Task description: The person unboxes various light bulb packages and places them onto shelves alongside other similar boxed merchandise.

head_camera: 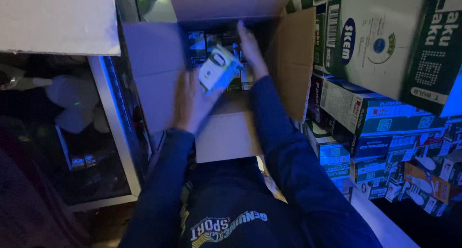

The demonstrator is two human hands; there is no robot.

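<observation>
Small white-green box (219, 70) gripped in left hand (190, 103), held over the open carton (288, 60). Right hand (250, 48) is deeper in, among packed boxes (197, 48); can't tell if it's grasping. Risk: dim light, one-handed hold, so the box could slip into the carton.

Left arm: in a dark blue sleeve, it reaches forward and up from the lower middle of the view, elbow bent.
Left hand (190, 103): palm turned up and to the right, fingers (211, 95) curled in a hold, blurred.
Right arm: also in a dark blue sleeve, it stretches farther forward than the left, forearm nearly straight.
Right hand (249, 48): extended flat, fingers together and pointing away from the body, thumb side up.
</observation>
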